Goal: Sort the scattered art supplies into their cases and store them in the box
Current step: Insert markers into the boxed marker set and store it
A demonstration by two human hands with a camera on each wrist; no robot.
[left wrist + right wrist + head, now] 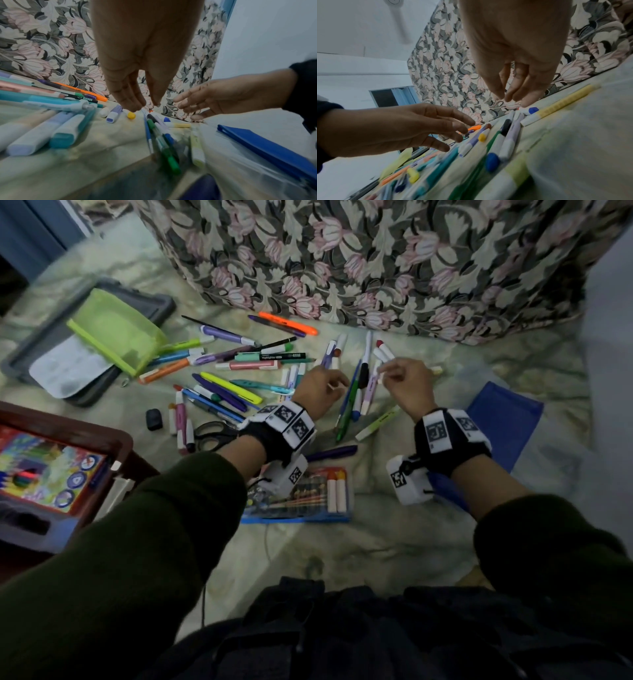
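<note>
A flowered cloth [359, 258] hangs at the far side, reaching down to a pale marbled sheet [387, 542] that covers the floor. At the far left a grey tray [20, 361] lies on the sheet with a green mesh pouch [116, 330] and a white pouch [65, 368] on it. At the near left stands a brown box [113, 436] holding a printed pencil pack [44, 474]. A blue folder [503, 419] lies at the right, partly under the right wrist. Near the middle, just below the left wrist, sits a clear case [308, 494] with crayons and two white sticks inside.

Pens and markers [239, 361] lie scattered loose across the sheet between the tray and the folder, none of them in a case. Among them are an orange highlighter [287, 323] by the cloth, a green pen [346, 419] between the two hands, black scissors [212, 436] and a small black eraser [153, 418].

The left hand [318, 388] hovers over the pens with fingers loosely extended and slightly apart, holding nothing; its fingertips [135, 106] point down close to a yellow cap [131, 115]. The right hand [404, 386] hangs near it, fingers relaxed and drooping close together, also holding nothing, just above a blue-tipped marker [531, 110].
</note>
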